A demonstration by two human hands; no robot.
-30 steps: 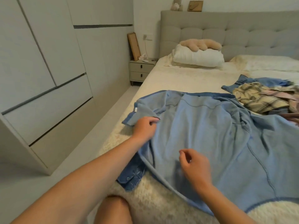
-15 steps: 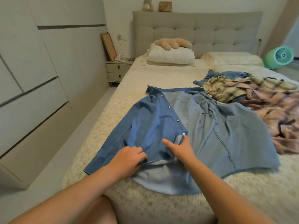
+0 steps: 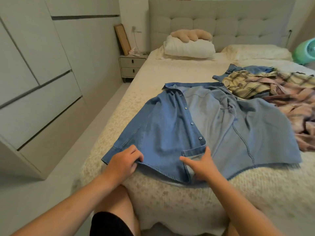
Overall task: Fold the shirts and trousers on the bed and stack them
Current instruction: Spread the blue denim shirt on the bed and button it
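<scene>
Bed (image 3: 153, 79): 1. Denim shirt (image 3: 213, 133), spread flat: 1, with 4 buttons visible along its placket. Heap of further garments (image 3: 272, 92): count cannot be told; at least 2 plaid pieces and 1 blue. Pillows (image 3: 189, 48): 2. Plush toy (image 3: 190, 35): 1. Nightstand (image 3: 132, 65): 1, with 2 drawers. Fan (image 3: 306, 51): 1. Hands: 2.
</scene>
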